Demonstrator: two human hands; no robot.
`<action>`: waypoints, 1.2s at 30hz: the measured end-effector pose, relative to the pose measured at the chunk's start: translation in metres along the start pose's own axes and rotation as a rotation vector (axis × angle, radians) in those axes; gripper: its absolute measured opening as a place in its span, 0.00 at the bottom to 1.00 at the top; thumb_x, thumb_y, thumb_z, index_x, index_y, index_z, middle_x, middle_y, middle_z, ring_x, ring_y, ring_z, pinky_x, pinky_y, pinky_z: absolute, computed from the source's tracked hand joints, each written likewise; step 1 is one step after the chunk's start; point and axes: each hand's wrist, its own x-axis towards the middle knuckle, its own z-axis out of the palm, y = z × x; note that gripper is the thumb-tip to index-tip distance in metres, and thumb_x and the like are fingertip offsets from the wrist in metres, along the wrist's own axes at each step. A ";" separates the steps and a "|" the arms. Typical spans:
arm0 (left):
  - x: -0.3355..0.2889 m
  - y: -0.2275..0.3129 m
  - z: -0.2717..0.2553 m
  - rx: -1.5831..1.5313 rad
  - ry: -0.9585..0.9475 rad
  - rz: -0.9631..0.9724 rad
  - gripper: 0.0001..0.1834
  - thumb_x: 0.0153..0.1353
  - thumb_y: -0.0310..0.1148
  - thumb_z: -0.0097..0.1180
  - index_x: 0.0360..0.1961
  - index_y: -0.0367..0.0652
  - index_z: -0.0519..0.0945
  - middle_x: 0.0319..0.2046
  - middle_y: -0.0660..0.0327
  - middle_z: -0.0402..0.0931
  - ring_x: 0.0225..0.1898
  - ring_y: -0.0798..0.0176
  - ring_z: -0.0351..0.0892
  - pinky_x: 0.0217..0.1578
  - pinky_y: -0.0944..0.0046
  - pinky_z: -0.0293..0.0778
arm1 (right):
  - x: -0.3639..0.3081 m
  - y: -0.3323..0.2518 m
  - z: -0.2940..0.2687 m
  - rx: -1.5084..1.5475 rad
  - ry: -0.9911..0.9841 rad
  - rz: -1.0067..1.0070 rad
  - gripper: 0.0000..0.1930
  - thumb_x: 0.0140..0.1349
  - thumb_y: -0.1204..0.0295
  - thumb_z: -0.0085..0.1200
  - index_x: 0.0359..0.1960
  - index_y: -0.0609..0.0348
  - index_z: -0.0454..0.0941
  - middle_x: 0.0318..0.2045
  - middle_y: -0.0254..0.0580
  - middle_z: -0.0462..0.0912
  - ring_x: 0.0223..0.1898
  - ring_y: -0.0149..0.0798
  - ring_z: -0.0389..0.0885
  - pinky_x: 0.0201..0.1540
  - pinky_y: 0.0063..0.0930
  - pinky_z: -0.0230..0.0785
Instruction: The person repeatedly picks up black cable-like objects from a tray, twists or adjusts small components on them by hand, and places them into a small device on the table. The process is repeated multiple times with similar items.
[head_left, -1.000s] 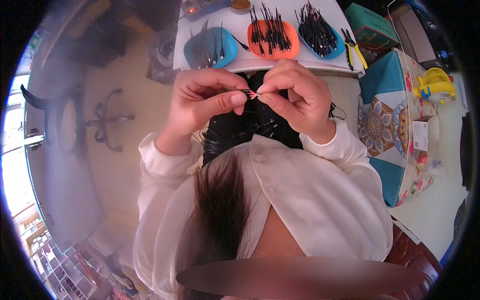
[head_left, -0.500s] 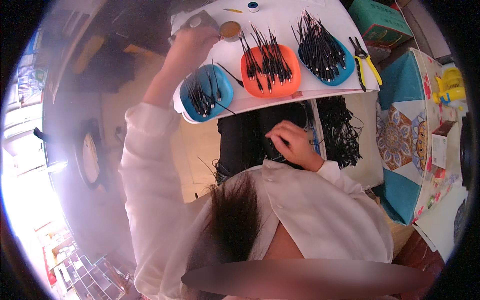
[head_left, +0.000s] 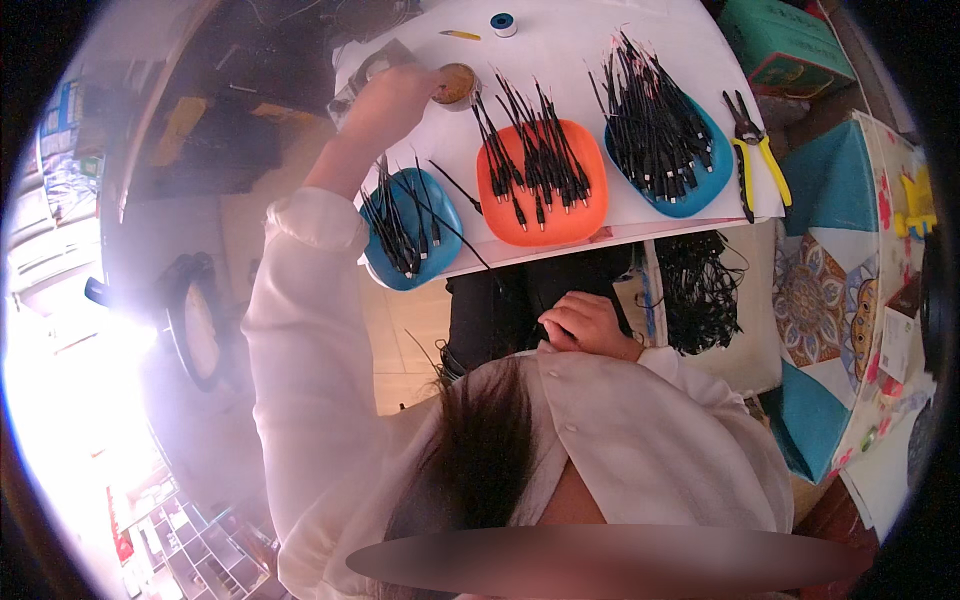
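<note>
My left hand (head_left: 393, 106) reaches over the white table's far left part. Its fingers are drawn together at the left rim of a round tin (head_left: 461, 84) with brownish contents. What they pinch, if anything, is too small to tell. Behind this hand stands a grey block-like object (head_left: 393, 57), partly covered by it. My right hand (head_left: 587, 324) rests over my lap with its fingers curled in; whether something is inside is hidden. Short black cables with bare wire ends lie in a left blue tray (head_left: 449, 238), an orange tray (head_left: 572, 229) and a right blue tray (head_left: 713, 196).
One black cable (head_left: 456, 187) lies between the left and orange trays. Yellow-handled wire strippers (head_left: 756, 155) lie at the table's right side. A solder spool (head_left: 503, 26) and a small yellow tool (head_left: 461, 35) sit farther back. Bundled black cables (head_left: 702, 293) hang below the table edge.
The whole view has shifted, with the table lower in the picture. My left fingertips have come to the tin's rim. My right hand's fingers are curled more tightly.
</note>
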 end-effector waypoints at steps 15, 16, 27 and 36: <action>0.004 0.011 -0.008 0.074 -0.097 -0.001 0.11 0.59 0.23 0.46 0.39 0.41 0.80 0.33 0.50 0.80 0.40 0.47 0.80 0.43 0.52 0.75 | 0.001 0.000 -0.001 0.004 0.019 -0.022 0.04 0.52 0.74 0.57 0.26 0.54 0.74 0.21 0.37 0.74 0.22 0.41 0.75 0.23 0.33 0.70; 0.005 0.011 -0.007 0.083 -0.101 0.004 0.11 0.58 0.23 0.46 0.39 0.41 0.80 0.33 0.50 0.80 0.40 0.47 0.80 0.43 0.51 0.75 | 0.001 0.000 0.000 -0.002 0.023 -0.027 0.04 0.53 0.74 0.57 0.26 0.54 0.74 0.21 0.37 0.74 0.22 0.41 0.75 0.23 0.33 0.70; 0.010 0.009 -0.001 0.139 -0.180 -0.037 0.14 0.57 0.22 0.48 0.41 0.44 0.81 0.35 0.50 0.81 0.41 0.47 0.81 0.43 0.51 0.76 | 0.002 -0.002 -0.003 -0.017 0.001 -0.022 0.04 0.54 0.73 0.58 0.27 0.54 0.74 0.22 0.37 0.75 0.24 0.41 0.76 0.25 0.33 0.71; -0.036 -0.029 -0.039 -0.251 0.161 -0.248 0.09 0.58 0.29 0.60 0.40 0.39 0.83 0.33 0.51 0.82 0.34 0.52 0.83 0.36 0.61 0.76 | -0.001 0.000 0.000 -0.029 -0.009 -0.018 0.04 0.52 0.73 0.58 0.27 0.55 0.76 0.23 0.38 0.77 0.25 0.41 0.77 0.27 0.33 0.72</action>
